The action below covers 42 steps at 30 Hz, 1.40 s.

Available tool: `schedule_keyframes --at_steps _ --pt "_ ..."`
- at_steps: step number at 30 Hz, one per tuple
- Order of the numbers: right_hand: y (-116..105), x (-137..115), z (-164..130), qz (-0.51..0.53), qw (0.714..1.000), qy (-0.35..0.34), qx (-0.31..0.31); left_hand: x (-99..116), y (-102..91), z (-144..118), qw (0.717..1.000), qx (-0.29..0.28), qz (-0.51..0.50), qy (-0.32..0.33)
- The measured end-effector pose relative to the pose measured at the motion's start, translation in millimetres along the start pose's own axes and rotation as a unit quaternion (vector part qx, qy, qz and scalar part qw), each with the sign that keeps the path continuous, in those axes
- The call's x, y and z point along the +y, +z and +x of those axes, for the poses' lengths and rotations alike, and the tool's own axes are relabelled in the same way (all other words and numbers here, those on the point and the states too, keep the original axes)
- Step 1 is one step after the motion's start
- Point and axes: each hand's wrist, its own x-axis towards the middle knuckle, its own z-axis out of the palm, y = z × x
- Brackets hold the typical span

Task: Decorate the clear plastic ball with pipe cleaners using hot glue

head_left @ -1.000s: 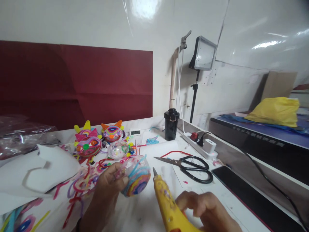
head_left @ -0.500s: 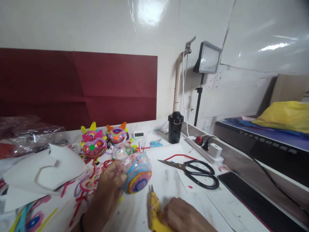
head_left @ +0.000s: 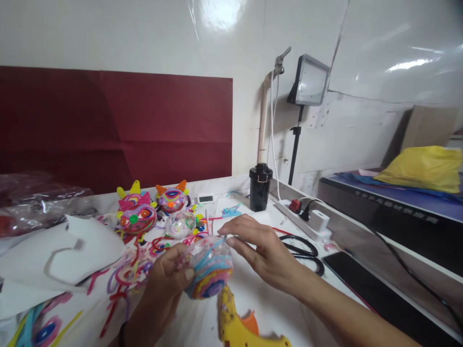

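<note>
In my left hand (head_left: 168, 277), a clear plastic ball (head_left: 208, 270) is held at its left side between thumb and fingers. Coloured rings in blue, yellow, pink and purple cover its lower part. A light blue strip (head_left: 213, 249) runs over the top of the ball. At the strip's upper end, the thumb and fingertips of my right hand (head_left: 258, 250) come together on it. A yellow glue gun (head_left: 231, 320) with an orange trigger lies on the table below the ball, touched by neither hand.
Decorated animal-face balls (head_left: 137, 219), another clear ball (head_left: 180, 224) and tangled coloured strips lie left of centre. Scissors (head_left: 300, 246) are partly behind my right arm. A phone (head_left: 358, 279), power strip (head_left: 304, 219) and black cup (head_left: 260, 188) stand or lie to the right.
My right hand has left the glue gun on the table and moved up to the ball's top. The ball in my left hand has shifted slightly right and tilted.
</note>
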Motion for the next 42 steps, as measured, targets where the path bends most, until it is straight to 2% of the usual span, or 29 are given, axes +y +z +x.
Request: schedule_keyframes --at_steps 6,13,18,21,26,28,38,42 --pt "2.4 3.1 0.7 -0.004 1.000 -0.008 0.000 -0.6 3.5 -0.9 1.000 0.000 0.006 0.004" --pt "0.4 0.6 -2.5 0.083 0.986 0.144 -0.017 -1.2 2.4 -0.9 1.000 0.003 0.024 -0.002" --pt "3.9 1.7 -3.5 0.162 0.950 0.266 -0.014 -2.5 -1.4 0.0 0.999 0.002 0.031 -0.010" --pt "6.3 3.1 -2.4 0.212 0.928 0.307 -0.009 -1.1 1.1 -0.9 0.999 0.012 0.028 -0.011" --pt "9.8 3.9 -1.1 0.321 0.868 0.380 0.013 1.0 5.5 -2.2 0.999 0.027 0.022 -0.007" --pt "11.2 4.2 -1.1 0.345 0.851 0.395 0.023 0.8 5.3 -2.0 0.999 0.031 0.015 -0.006" --pt "14.6 5.9 1.1 0.389 0.805 0.446 0.047 -2.2 1.5 -1.6 1.000 0.018 0.014 0.005" --pt "14.1 7.4 0.6 0.395 0.797 0.455 0.045 -3.9 2.3 -2.9 1.000 0.021 0.011 0.011"
